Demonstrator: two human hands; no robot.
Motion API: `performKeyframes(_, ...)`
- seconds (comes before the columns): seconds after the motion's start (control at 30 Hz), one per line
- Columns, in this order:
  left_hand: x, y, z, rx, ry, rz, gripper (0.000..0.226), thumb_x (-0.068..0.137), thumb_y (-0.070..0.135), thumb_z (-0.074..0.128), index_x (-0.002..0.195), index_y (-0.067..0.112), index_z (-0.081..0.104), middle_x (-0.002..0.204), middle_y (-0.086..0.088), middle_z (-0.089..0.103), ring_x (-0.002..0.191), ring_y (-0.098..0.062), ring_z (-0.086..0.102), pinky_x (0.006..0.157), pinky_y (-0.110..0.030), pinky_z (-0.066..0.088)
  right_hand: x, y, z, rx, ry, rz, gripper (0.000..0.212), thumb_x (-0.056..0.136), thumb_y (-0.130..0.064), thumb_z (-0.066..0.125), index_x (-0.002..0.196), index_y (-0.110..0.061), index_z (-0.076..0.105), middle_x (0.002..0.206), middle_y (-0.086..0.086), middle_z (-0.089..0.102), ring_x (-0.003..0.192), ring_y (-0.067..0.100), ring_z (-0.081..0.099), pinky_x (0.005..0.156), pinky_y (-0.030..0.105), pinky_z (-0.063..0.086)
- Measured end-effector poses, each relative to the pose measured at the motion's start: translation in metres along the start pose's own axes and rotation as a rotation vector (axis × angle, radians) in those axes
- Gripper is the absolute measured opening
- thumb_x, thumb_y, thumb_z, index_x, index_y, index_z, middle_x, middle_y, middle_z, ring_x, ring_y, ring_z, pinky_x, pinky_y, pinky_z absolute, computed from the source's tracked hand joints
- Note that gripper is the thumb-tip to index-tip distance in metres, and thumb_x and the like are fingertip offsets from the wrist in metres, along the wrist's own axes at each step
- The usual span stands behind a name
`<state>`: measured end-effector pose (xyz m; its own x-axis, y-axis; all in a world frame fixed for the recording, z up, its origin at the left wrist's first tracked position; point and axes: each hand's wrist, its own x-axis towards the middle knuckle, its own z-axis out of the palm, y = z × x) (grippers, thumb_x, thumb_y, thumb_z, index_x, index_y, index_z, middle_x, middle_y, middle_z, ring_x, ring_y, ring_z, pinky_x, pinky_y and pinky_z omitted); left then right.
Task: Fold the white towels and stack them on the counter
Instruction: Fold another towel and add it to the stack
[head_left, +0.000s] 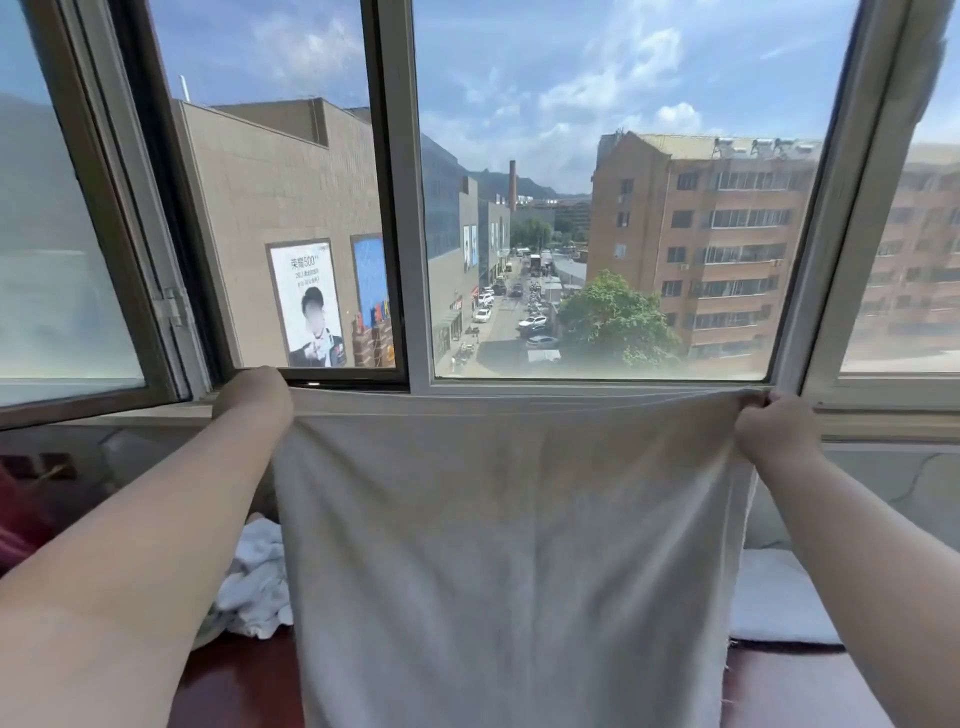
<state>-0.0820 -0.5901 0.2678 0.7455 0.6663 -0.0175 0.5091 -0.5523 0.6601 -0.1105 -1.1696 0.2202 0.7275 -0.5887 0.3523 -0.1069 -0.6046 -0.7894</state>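
White, soft and limp, the towel (509, 545) hangs between your left hand (254, 402) and right hand (774, 431), each pinching a top corner, the correct hold points.

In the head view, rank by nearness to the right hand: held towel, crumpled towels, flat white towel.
1. held towel, gripped by the right hand at its top corner.
2. flat white towel, below that hand, right side.
3. crumpled towels, lower left.

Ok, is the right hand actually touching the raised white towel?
Touching. The head view shows the right hand pinching a top corner of the white towel, fabric bunched in its grip.
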Motion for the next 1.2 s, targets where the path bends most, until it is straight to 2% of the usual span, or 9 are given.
performKeyframes(0.07, 0.008, -0.001, -0.007, 0.041, -0.059, 0.015, 0.022, 0.095, -0.003, 0.057, 0.114, -0.004, 0.067, 0.106, -0.020, 0.073, 0.093, -0.031, 0.073, 0.068, -0.033, 0.061, -0.008, -0.015, 0.003, -0.015, 0.004, 0.008, 0.016, 0.094, -0.006, 0.050, 0.098, -0.001, 0.065, 0.097, 0.026, 0.066, 0.094, 0.044, 0.061, 0.082, 0.043, 0.047)
performKeyframes(0.13, 0.017, -0.004, -0.013, -0.081, -0.182, -0.027, 0.016, 0.102, -0.002, 0.047, 0.098, -0.004, 0.062, 0.074, -0.017, 0.066, 0.054, -0.025, 0.065, 0.031, -0.023, 0.046, -0.017, -0.027, 0.007, -0.009, 0.012, -0.001, 0.015, 0.093, -0.006, 0.050, 0.096, -0.005, 0.064, 0.095, 0.023, 0.065, 0.095, 0.043, 0.061, 0.083, 0.043, 0.047)
performKeyframes(0.17, 0.023, -0.006, -0.015, -0.204, -0.241, -0.075, 0.023, 0.105, -0.002, 0.039, 0.092, -0.001, 0.057, 0.070, -0.015, 0.058, 0.043, -0.021, 0.058, 0.025, -0.021, 0.039, -0.020, -0.031, 0.009, -0.006, 0.018, -0.005, 0.014, 0.093, -0.005, 0.050, 0.093, -0.007, 0.063, 0.093, 0.022, 0.064, 0.093, 0.042, 0.060, 0.081, 0.041, 0.046)
performKeyframes(0.33, 0.049, -0.022, -0.013, -0.413, -0.321, -0.043, 0.037, 0.106, -0.003, 0.026, 0.076, 0.005, 0.046, 0.071, -0.009, 0.047, 0.056, -0.014, 0.044, 0.025, -0.014, 0.034, -0.031, -0.045, 0.014, 0.016, 0.025, 0.000, 0.013, 0.091, -0.004, 0.052, 0.093, -0.012, 0.062, 0.089, 0.016, 0.062, 0.089, 0.038, 0.059, 0.078, 0.037, 0.043)
performKeyframes(0.47, 0.069, -0.033, -0.019, -0.389, -0.276, -0.032, 0.026, 0.104, -0.003, 0.030, 0.092, 0.002, 0.052, 0.072, -0.011, 0.051, 0.035, -0.014, 0.050, 0.024, -0.014, 0.031, -0.033, -0.046, 0.012, -0.021, 0.027, 0.014, 0.018, 0.088, -0.001, 0.051, 0.096, -0.010, 0.065, 0.089, 0.017, 0.064, 0.090, 0.040, 0.059, 0.082, 0.042, 0.047)
performKeyframes(0.63, 0.090, -0.038, -0.027, -0.279, -0.143, 0.063, 0.015, 0.098, -0.005, 0.042, 0.095, 0.002, 0.055, 0.069, -0.015, 0.051, 0.054, -0.024, 0.048, 0.045, -0.021, 0.044, -0.037, -0.052, 0.015, -0.075, 0.033, 0.020, 0.019, 0.083, 0.001, 0.052, 0.076, -0.015, 0.059, 0.073, 0.009, 0.059, 0.082, 0.038, 0.057, 0.074, 0.038, 0.045)
performKeyframes(0.7, 0.096, -0.037, -0.025, -0.279, -0.170, 0.050, 0.015, 0.100, -0.003, 0.041, 0.102, 0.003, 0.054, 0.072, -0.013, 0.049, 0.054, -0.023, 0.042, 0.039, -0.018, 0.039, -0.039, -0.055, 0.017, -0.099, 0.042, 0.025, 0.020, 0.084, 0.000, 0.053, 0.075, -0.017, 0.057, 0.070, 0.003, 0.054, 0.080, 0.036, 0.053, 0.073, 0.037, 0.042)
performKeyframes(0.93, 0.099, -0.030, -0.029, -0.244, -0.233, -0.013, 0.034, 0.107, 0.006, 0.037, 0.074, 0.006, 0.045, 0.064, -0.007, 0.037, 0.053, -0.018, 0.028, 0.046, -0.022, 0.025, -0.035, -0.058, 0.020, -0.104, -0.013, 0.056, 0.017, 0.082, -0.002, 0.069, 0.091, -0.014, 0.062, 0.094, 0.014, 0.059, 0.097, 0.038, 0.057, 0.080, 0.037, 0.042)
performKeyframes(1.2, 0.093, -0.028, -0.024, -0.417, -0.157, 0.052, 0.020, 0.092, -0.003, 0.050, 0.074, 0.007, 0.051, 0.064, -0.010, 0.045, 0.051, -0.018, 0.038, 0.036, -0.016, 0.032, -0.033, -0.060, 0.024, 0.062, -0.019, 0.159, 0.039, 0.084, -0.010, 0.046, 0.116, -0.004, 0.066, 0.109, 0.022, 0.069, 0.103, 0.042, 0.062, 0.095, 0.051, 0.054)
